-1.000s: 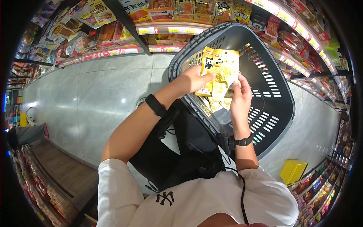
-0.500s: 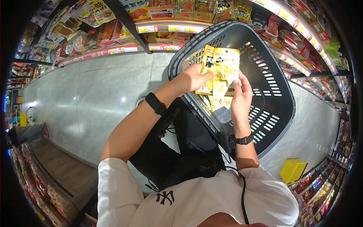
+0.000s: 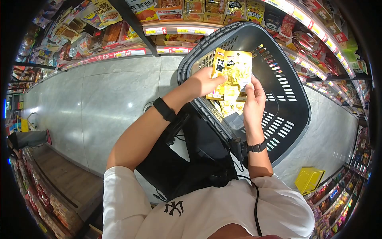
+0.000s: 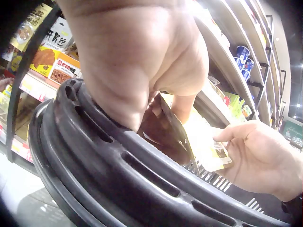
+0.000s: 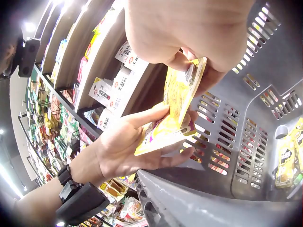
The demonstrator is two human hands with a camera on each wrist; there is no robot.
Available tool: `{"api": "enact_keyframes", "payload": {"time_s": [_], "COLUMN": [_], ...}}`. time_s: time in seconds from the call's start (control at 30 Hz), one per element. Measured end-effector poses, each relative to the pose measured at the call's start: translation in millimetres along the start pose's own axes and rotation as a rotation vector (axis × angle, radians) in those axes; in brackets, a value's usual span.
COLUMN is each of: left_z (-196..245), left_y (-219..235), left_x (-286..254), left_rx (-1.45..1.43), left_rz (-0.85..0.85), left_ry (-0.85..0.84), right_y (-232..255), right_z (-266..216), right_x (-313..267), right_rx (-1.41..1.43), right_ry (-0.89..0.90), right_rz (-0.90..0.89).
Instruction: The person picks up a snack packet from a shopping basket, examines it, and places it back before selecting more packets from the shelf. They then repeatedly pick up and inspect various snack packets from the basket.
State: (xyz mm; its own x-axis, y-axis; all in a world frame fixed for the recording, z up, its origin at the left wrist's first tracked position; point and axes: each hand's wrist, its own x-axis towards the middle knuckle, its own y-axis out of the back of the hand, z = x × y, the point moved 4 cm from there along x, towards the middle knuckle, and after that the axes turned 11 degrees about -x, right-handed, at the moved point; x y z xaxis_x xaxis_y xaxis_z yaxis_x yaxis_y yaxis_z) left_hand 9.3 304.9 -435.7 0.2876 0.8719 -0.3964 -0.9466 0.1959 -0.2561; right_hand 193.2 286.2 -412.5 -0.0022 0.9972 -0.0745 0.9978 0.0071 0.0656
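Over the black shopping basket (image 3: 292,113), two yellow snack packets overlap like a fan in the head view. My left hand (image 3: 202,84) grips the left packet (image 3: 217,90), its thumb lying across onto the front packet (image 3: 239,67). Between thumb and fingers, my right hand (image 3: 254,101) pinches the lower right edge of that front packet. In the right wrist view the left hand (image 5: 125,144) supports the packets from below. More yellow packets (image 5: 286,163) lie at the bottom of the basket. The left wrist view shows the left hand (image 4: 142,56) close over the basket rim (image 4: 118,156).
Shelves of packaged snacks (image 3: 195,12) curve around the front and right. A yellow basket (image 3: 309,180) stands on the grey tiled floor (image 3: 115,95) at lower right. At far left a person's leg (image 3: 32,138) shows beside low shelving.
Both hands keep their hold on the packets, with almost no movement. The basket appears slightly higher in the head view than a second ago. The person's leg at far left has shifted slightly.
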Motion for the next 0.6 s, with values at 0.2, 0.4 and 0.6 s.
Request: {"api": "enact_keyframes", "payload": {"time_s": [0.2, 0.4, 0.6], "left_z": [-1.7, -9.0, 16.5], "left_y": [-0.6, 4.5, -6.6], "left_x": [1.9, 8.2, -2.6], "left_rx": [-0.013, 0.097, 0.171], "left_rz": [-0.021, 0.009, -0.07], "left_ry": [-0.027, 0.009, -0.16], "right_y": [-0.3, -1.4, -17.1], "right_z": [-2.4, -13.5, -27.5], "right_x": [-0.4, -4.2, -6.7], "right_rx": [-0.011, -0.173, -0.45], "right_ry": [0.0, 0.119, 0.354], "right_rz": [0.004, -0.005, -0.219]}}
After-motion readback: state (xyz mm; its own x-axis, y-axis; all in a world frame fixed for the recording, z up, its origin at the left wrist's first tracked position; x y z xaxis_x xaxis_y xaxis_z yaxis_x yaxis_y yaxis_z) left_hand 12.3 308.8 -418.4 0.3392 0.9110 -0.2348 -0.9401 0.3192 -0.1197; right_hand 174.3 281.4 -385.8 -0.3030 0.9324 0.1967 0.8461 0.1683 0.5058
